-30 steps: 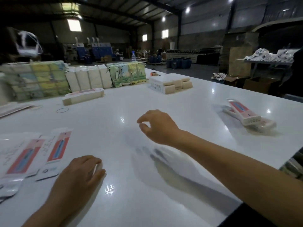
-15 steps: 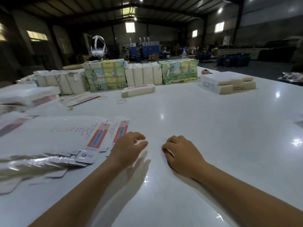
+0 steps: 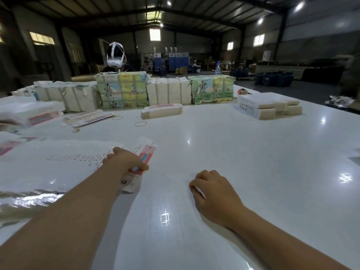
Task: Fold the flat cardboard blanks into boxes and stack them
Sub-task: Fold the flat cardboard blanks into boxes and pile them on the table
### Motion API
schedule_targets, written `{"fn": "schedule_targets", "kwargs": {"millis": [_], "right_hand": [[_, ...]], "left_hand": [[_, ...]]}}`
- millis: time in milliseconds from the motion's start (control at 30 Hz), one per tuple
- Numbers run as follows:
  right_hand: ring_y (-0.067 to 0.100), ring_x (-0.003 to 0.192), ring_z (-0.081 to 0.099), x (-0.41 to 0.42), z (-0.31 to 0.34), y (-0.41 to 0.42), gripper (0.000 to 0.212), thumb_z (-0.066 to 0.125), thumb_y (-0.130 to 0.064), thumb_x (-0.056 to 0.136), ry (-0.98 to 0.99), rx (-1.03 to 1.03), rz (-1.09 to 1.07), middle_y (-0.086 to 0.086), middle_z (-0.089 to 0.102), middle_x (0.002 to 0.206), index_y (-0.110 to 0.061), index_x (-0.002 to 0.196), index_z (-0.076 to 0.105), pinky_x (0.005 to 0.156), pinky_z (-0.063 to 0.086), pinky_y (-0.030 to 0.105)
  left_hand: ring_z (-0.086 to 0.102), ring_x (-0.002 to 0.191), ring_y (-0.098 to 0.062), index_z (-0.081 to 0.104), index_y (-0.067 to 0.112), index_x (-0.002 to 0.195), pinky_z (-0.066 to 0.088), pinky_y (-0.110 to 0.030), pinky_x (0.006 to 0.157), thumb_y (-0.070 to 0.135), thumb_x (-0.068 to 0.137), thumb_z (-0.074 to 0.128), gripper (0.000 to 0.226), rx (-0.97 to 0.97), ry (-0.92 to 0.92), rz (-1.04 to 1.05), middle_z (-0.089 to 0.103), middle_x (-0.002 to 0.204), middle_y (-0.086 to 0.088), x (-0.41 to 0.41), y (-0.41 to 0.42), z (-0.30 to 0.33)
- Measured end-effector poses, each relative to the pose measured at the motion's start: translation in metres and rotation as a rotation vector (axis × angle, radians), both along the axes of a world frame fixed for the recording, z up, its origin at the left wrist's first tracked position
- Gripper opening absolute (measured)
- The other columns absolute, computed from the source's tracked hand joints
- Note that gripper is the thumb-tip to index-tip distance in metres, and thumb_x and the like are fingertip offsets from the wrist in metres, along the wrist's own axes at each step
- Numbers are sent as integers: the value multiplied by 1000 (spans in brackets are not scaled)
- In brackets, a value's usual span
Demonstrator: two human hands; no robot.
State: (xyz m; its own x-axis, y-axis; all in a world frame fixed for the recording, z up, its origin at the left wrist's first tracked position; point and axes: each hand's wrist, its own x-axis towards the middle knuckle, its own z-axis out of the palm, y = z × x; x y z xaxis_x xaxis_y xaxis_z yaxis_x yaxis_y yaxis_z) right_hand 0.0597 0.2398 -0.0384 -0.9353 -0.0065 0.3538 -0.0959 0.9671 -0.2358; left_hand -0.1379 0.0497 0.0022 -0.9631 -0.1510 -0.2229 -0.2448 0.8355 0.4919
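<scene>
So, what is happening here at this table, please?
A person is working at a white table with bare hands. The left hand is on a flat cardboard blank at the edge of a spread pile and seems to pinch it, though the grip is partly hidden. The right hand rests loosely curled on the table, holding nothing. Wrapped bundles stand along the far side. No folding of this blank has begun yet.

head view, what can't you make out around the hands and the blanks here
- Left hand: its fingertips are hidden behind the hand itself, so its grip on the top blank is unclear.
- Right hand: the curled fingers hide the palm; whether it holds anything cannot be told.
- Pile of blanks: cut off by the left edge and washed out by glare.
- Print on the blanks: too small to read.
- Bundles at far left: blurred.
</scene>
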Motion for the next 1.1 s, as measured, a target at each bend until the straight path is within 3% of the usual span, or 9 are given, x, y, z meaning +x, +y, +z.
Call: {"fn": "schedule_targets", "kwargs": {"millis": [167,367,433,500,567,667,767,900,1100], "right_hand": [[14,103,45,-1,-1,1,28,40,-27,97,8,0,-11,-10,54,115,-24,113,64,89,37,28],[17,117,45,-1,1,4,33,46,-27,97,-45,-96,-3,-4,51,130,-19,127,57,95,35,24],[18,112,54,0,9,6,33,50,-30,96,19,-495,-95,4,56,128,-15,125,58,94,42,27],[21,75,64,1,25,6,32,51,-39,95,19,-1269,-198,12,66,101,-12,108,63,64,54,34],[21,48,56,2,30,10,34,53,-42,95,-95,-1672,-227,13,67,71,-8,96,60,39,42,26],[19,40,52,9,31,6,11,53,-14,95,-123,-1635,-155,7,61,51,-6,101,58,34,36,22],[20,42,52,13,28,7,17,47,5,91,-78,-1560,-139,12,58,53,-4,102,56,36,39,25],[23,46,55,13,32,0,12,47,2,90,-70,-1582,-59,12,60,61,-4,87,57,41,44,28],[23,59,64,18,33,-3,19,53,-4,92,-220,-1627,53,15,69,76,-3,82,70,41,47,26]], "left_hand": [[56,76,-22,19,12,131,54,-42,78,28,69,81,89,130,128,-12,50,87,-8,6,3,-10],[55,94,-18,34,25,135,45,-28,67,82,46,67,110,191,159,-350,49,116,3,52,-8,-3],[49,94,-11,33,29,138,37,-24,67,88,40,61,118,125,165,-490,45,112,11,72,-11,1],[50,86,-1,33,34,137,34,-17,64,88,43,60,112,51,151,-618,44,101,23,92,-17,1],[50,85,0,29,39,138,38,-16,67,87,49,57,105,-36,144,-714,40,97,24,108,-20,-4],[49,96,-3,24,39,139,43,-30,89,78,56,50,95,-164,199,-765,41,109,15,122,-20,-12],[44,97,-4,26,38,136,35,-29,89,75,62,47,86,-230,383,-774,38,108,19,132,-15,-16],[39,100,-7,22,36,137,35,-28,94,82,65,46,89,-203,537,-776,38,114,17,145,-3,-21],[39,99,-5,20,35,141,38,-16,81,76,66,55,93,-132,655,-844,39,119,18,151,0,-22]]}}
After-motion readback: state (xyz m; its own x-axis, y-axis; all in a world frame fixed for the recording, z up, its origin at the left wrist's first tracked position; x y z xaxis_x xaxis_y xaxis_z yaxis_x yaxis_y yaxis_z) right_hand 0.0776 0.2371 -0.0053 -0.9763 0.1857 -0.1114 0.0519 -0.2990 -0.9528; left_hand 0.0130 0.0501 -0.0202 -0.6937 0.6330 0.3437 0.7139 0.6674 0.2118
